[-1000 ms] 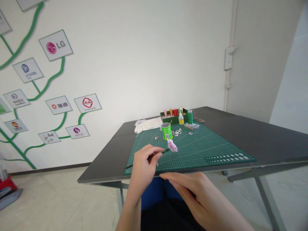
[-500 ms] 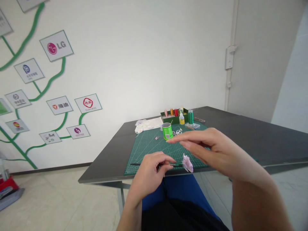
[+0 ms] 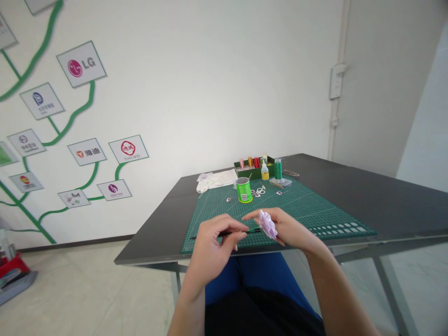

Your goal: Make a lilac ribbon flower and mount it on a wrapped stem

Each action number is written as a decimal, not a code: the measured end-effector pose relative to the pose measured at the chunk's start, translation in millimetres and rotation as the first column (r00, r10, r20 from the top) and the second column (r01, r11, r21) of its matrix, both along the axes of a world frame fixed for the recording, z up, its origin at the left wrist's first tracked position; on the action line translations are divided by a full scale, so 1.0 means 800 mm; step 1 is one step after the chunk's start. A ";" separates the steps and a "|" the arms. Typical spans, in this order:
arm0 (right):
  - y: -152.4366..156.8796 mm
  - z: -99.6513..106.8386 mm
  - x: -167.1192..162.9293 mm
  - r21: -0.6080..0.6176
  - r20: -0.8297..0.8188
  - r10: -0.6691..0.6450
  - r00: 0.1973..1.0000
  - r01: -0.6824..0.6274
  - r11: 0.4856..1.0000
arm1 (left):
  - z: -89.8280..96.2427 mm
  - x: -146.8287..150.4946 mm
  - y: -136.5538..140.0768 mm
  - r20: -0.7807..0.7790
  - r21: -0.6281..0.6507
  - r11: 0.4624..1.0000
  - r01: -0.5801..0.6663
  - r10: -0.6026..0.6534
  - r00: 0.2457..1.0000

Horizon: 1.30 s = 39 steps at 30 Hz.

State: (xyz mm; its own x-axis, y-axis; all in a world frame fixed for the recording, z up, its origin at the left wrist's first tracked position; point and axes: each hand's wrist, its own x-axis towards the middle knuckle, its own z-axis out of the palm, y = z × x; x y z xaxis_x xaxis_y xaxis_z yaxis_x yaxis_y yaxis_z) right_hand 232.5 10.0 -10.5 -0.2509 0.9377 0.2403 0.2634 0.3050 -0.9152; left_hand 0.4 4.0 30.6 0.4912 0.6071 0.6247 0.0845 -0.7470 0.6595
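Observation:
My left hand (image 3: 217, 242) is closed, its thumb and fingers pinching the thin dark stem (image 3: 252, 230) of an artificial flower. The stem's far end sticks out to the left behind that hand. Pale purple petals form the flower head (image 3: 267, 226), which faces right and tilts toward me. Just behind the head is my right hand (image 3: 292, 229), index finger stretched out leftward above the stem. The petals cover part of that hand, so whether it touches the flower is hidden. Both hands are over the front of a green cutting mat (image 3: 210, 212).
A green can (image 3: 244, 190) stands mid-mat, with white-handled scissors (image 3: 259, 191) beside it. Behind are a glue bottle (image 3: 265, 171), a green thread spool (image 3: 277, 169) and a box (image 3: 254, 172) of coloured spools. White fabric pieces (image 3: 217, 180) lie at the back left of the black table (image 3: 157, 210).
My right hand has come down and left, from above the flower to behind its head. The flower has risen slightly and turned; my left hand keeps its pinch on the stem.

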 end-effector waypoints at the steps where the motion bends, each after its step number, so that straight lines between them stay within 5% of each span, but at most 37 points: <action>1: -0.002 -0.012 -0.002 -0.028 -0.010 0.028 1.000 -0.028 0.999 | -0.002 0.000 0.002 0.024 0.002 1.000 -0.019 0.019 1.000; 6: -0.017 -0.039 -0.003 -0.091 -0.022 0.163 0.986 -0.164 0.982 | -0.008 0.003 0.013 0.139 -0.034 0.993 -0.117 0.121 0.983; 16: -0.049 -0.025 0.005 -0.084 -0.023 0.359 0.933 -0.359 0.929 | -0.009 0.001 0.022 0.207 -0.026 0.972 -0.234 0.234 0.950; 20: -0.067 -0.010 -0.001 0.043 0.038 0.424 0.905 -0.425 0.904 | -0.011 0.002 0.025 0.146 0.014 0.968 -0.250 0.246 0.958; 27: -0.089 0.034 -0.004 0.318 0.132 0.345 0.929 -0.369 0.873 | -0.018 0.007 0.026 -0.055 0.088 0.982 -0.166 0.172 0.984; 39: -0.038 0.096 0.015 0.218 0.070 0.051 0.996 -0.065 0.974 | -0.010 0.011 0.013 -0.177 0.103 0.995 -0.006 0.024 0.984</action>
State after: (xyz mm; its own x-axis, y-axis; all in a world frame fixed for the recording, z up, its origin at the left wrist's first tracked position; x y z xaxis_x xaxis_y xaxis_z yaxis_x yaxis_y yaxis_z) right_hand 244.6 -20.2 66.4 -0.3250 0.8470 0.4207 0.2946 0.5134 -0.8060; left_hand 9.4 14.4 22.4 0.5909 0.5534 0.5870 0.2053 -0.8069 0.5539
